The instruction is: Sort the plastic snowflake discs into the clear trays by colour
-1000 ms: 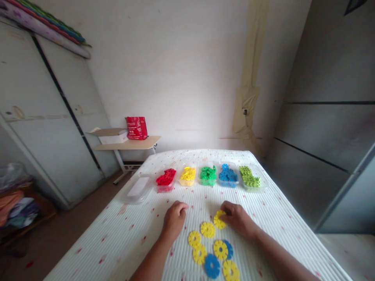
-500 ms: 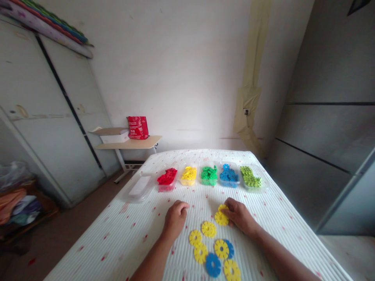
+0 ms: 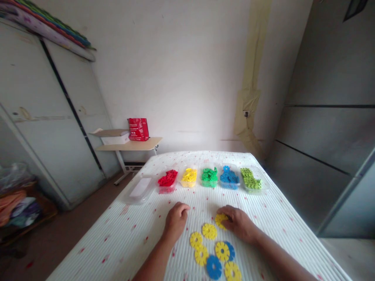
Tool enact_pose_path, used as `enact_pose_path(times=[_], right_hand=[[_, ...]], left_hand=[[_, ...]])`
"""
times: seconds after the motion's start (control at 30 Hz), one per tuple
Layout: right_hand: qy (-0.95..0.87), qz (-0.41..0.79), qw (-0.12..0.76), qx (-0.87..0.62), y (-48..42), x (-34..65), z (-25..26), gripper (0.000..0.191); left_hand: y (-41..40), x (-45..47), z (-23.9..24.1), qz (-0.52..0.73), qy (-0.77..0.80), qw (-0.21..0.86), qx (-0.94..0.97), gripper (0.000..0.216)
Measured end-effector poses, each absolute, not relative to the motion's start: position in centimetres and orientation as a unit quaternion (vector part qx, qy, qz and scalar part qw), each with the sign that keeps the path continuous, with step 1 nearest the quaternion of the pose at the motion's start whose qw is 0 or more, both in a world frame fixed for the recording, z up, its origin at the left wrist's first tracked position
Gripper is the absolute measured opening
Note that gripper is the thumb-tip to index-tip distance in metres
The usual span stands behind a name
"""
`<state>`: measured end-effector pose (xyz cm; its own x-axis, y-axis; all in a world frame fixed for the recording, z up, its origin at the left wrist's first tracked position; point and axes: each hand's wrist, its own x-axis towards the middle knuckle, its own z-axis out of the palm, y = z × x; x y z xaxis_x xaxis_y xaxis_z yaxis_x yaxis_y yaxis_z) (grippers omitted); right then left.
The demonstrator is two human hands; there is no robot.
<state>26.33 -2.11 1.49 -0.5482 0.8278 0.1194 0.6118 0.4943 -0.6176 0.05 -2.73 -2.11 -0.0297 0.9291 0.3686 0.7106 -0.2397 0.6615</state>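
Observation:
My right hand (image 3: 238,223) is closed at a yellow notched plastic disc (image 3: 220,221), thumb and fingers on its right side and partly hiding it. My left hand (image 3: 177,217) rests on the cloth with its fingers curled in and nothing visible in them. Between my forearms lie more notched discs: a yellow disc (image 3: 209,231) in the middle, a yellow disc (image 3: 196,240) touching another yellow disc (image 3: 201,255), and a blue disc (image 3: 213,267). Another yellow disc (image 3: 222,251) overlaps a second blue disc (image 3: 231,251). One more yellow disc (image 3: 233,271) is nearest me.
Across the far part of the table (image 3: 117,234) stand clear tubs of red pieces (image 3: 168,178), yellow pieces (image 3: 189,175), green pieces (image 3: 209,175), blue pieces (image 3: 229,176) and lime pieces (image 3: 250,178). A clear lid (image 3: 140,188) lies left. Behind is a side table (image 3: 137,144) with a red bag (image 3: 138,129).
My right hand has lowered slightly over the yellow disc and shifted a little toward me. Two overlapping yellow discs showed there before; now one shows. My left hand has stayed put.

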Motion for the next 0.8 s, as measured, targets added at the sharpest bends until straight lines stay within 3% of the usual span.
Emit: enact_pose_path(times=[0.8], right_hand=[[-0.885,0.134,0.184,-0.407,-3.07,25.76,1.72,0.021]], left_hand=[[-2.79,-0.07,-2.31,0.4,0.595,0.142,0.682,0.024]])
